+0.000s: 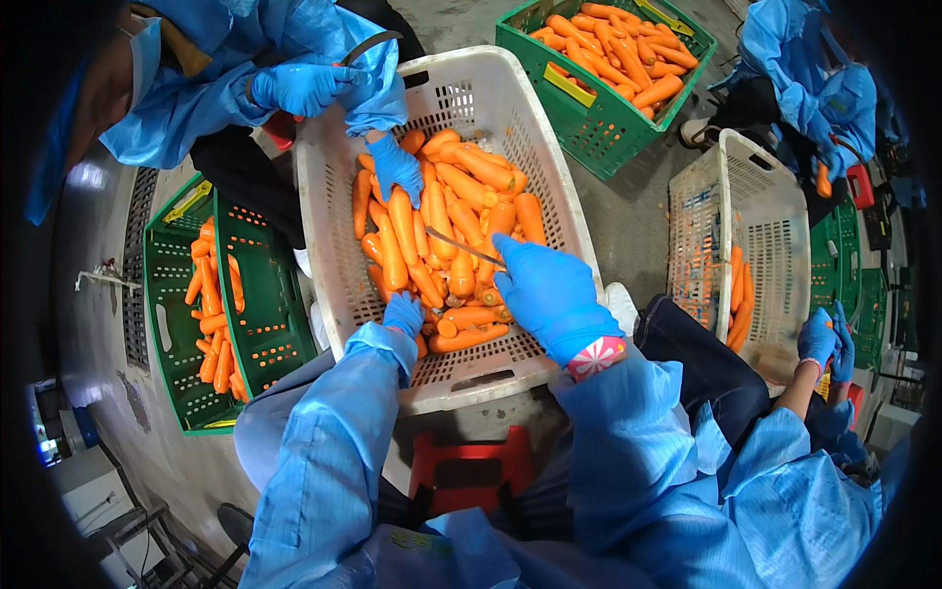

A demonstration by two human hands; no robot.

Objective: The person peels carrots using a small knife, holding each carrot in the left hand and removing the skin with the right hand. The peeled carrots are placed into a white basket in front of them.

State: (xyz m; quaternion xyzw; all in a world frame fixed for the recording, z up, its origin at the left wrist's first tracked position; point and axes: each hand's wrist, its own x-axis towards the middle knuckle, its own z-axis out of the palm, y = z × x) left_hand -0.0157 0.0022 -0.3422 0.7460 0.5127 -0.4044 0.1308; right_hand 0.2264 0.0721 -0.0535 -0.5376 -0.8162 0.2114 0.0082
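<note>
A white plastic crate (pixel 446 395) stands in front of me, with a heap of orange carrots (pixel 471 182) in it. My right hand (pixel 551 299), in a blue glove, is closed round the handle end of a knife. The knife's thin, slightly curved blade (pixel 463 245) points left across the carrots. Low at the near left side of the heap, my gloved left hand (pixel 404 314) is closed on a carrot; its fingertips are partly hidden. Across the crate, a co-worker's gloved hand (pixel 396 169) touches the carrots. That person's other hand (pixel 299 90) holds a curved knife (pixel 371 47).
Green crates with carrots stand at the left (pixel 228 324) and at the far side (pixel 579 123). Another white crate (pixel 775 231) with a few carrots is on the right. Co-workers' hands (pixel 822 339) are beside it. A red stool (pixel 471 461) shows below me.
</note>
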